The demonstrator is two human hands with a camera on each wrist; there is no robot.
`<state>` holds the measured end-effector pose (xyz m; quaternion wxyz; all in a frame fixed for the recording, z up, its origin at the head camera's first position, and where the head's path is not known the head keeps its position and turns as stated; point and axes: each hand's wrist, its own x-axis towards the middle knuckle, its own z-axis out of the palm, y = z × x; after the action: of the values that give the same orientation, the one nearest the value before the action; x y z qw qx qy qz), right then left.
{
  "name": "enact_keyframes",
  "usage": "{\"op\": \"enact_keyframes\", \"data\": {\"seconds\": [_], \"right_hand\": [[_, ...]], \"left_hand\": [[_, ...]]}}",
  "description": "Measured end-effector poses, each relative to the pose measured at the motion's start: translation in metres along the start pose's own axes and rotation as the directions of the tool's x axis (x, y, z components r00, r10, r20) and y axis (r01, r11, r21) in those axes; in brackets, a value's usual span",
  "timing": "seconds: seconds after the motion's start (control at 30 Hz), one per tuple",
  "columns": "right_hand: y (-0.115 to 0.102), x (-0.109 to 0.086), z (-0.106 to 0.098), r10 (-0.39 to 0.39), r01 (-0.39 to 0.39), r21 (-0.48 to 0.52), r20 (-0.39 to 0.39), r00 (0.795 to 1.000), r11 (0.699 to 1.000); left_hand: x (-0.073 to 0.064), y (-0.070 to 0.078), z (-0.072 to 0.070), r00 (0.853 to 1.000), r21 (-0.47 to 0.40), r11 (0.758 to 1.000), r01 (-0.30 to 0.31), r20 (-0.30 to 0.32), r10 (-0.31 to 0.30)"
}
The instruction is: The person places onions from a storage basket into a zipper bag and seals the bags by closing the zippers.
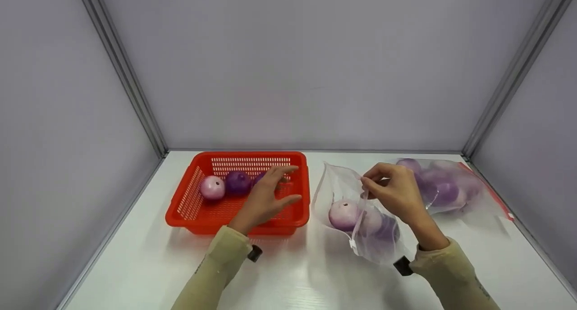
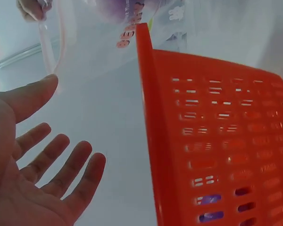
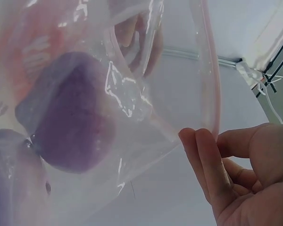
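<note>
My right hand (image 1: pixel 392 186) pinches the top edge of a clear zip bag (image 1: pixel 339 177), whose mouth stands partly open. Inside lie a pinkish onion-like ball (image 1: pixel 344 215) and darker purple ones (image 3: pixel 78 113). My left hand (image 1: pixel 265 198) holds nothing; its fingers are spread over the right part of a red plastic basket (image 1: pixel 252 155). In the basket are a pale pink ball (image 1: pixel 212 188) and a dark purple ball (image 1: pixel 238 183) with a small nub, plus another purple one partly hidden behind the left hand.
At the right lies a second clear bag (image 1: pixel 484 202) with a red top strip (image 1: pixel 489 190), full of several purple and pink balls. Everything rests on a white table (image 1: pixel 270 283), enclosed by grey panels at the back and sides.
</note>
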<state>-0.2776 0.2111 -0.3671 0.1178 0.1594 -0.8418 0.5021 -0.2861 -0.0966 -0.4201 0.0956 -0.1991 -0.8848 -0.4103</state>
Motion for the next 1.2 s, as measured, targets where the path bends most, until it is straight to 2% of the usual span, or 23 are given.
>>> {"op": "enact_keyframes", "data": {"seconds": [0.1, 0.2, 0.37, 0.5, 0.6, 0.7, 0.8, 0.97, 1.1, 1.2], "right_hand": [[0.001, 0.000, 0.000, 0.000, 0.000, 0.000, -0.006, 1.000, 1.000], [0.002, 0.000, 0.000, -0.001, 0.001, 0.002, -0.004, 1.000, 1.000], [0.002, 0.000, 0.000, 0.001, -0.001, 0.007, 0.002, 1.000, 1.000], [0.001, 0.000, -0.001, 0.001, -0.001, 0.010, 0.003, 1.000, 1.000], [0.001, 0.001, -0.001, 0.007, -0.007, 0.018, 0.003, 1.000, 1.000], [0.001, 0.001, -0.001, 0.014, -0.014, 0.023, 0.008, 1.000, 1.000], [0.002, 0.000, -0.002, 0.021, -0.021, 0.030, 0.003, 1.000, 0.999], [0.005, 0.000, -0.001, 0.018, -0.018, 0.031, 0.000, 1.000, 0.999], [0.006, 0.000, -0.001, 0.013, -0.013, 0.019, 0.003, 1.000, 1.000], [0.006, 0.000, -0.001, 0.015, -0.015, 0.011, -0.002, 1.000, 1.000]], "left_hand": [[0.002, -0.004, -0.009, 0.999, 0.006, 0.999, 0.051, 0.002, -0.051], [0.006, -0.006, -0.021, 0.997, 0.004, 0.997, 0.072, -0.023, -0.072], [0.016, -0.004, -0.039, 0.996, 0.032, 0.998, 0.051, -0.068, -0.048], [0.029, -0.005, -0.050, 0.995, 0.031, 0.999, 0.040, -0.098, -0.036], [0.042, -0.014, -0.053, 0.990, -0.014, 0.999, 0.043, -0.132, -0.045], [0.050, -0.025, -0.055, 0.985, -0.074, 0.994, 0.078, -0.147, -0.089], [0.056, -0.036, -0.055, 0.983, -0.119, 0.985, 0.123, -0.124, -0.138], [0.063, -0.056, -0.051, 0.975, -0.151, 0.966, 0.210, -0.045, -0.219], [0.068, -0.068, -0.046, 0.957, -0.191, 0.939, 0.285, 0.009, -0.289], [0.073, -0.074, -0.043, 0.943, -0.184, 0.926, 0.330, 0.039, -0.329]]}}
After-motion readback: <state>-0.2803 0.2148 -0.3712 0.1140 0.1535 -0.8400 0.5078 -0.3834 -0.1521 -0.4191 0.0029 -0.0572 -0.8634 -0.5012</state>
